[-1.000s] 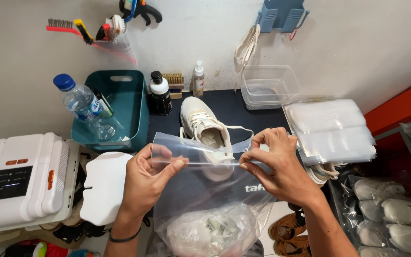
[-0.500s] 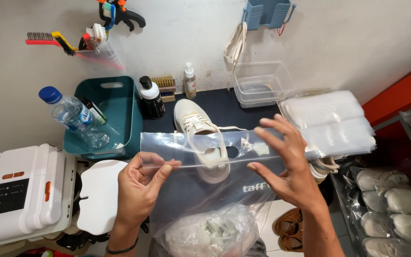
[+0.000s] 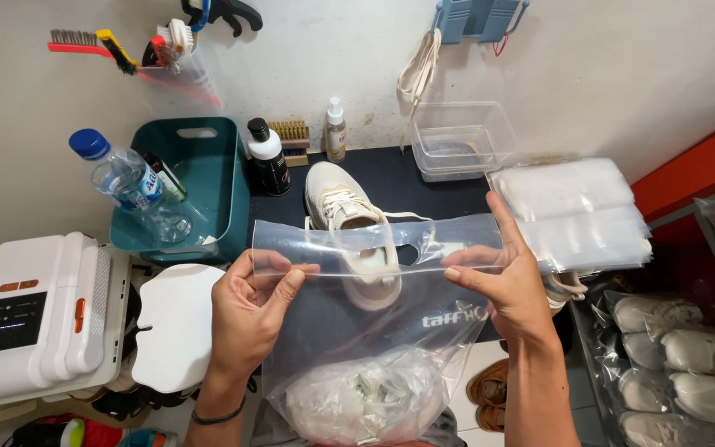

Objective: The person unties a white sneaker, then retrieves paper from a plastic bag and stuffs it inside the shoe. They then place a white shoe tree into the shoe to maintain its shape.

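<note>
I see a clear plastic bag [image 3: 374, 331] held up by its top edge in front of the dark table [image 3: 448, 186].
My left hand [image 3: 250, 319] pinches the bag's top strip between thumb and fingers, and my right hand [image 3: 511, 285] pinches the other end, index finger stretched along the strip. White crumpled stuff sits in the bag's bottom. Behind the bag a white sneaker [image 3: 349, 219] lies on the table; a teal bin [image 3: 208, 178] with a water bottle [image 3: 126, 182] stands to the left.
</note>
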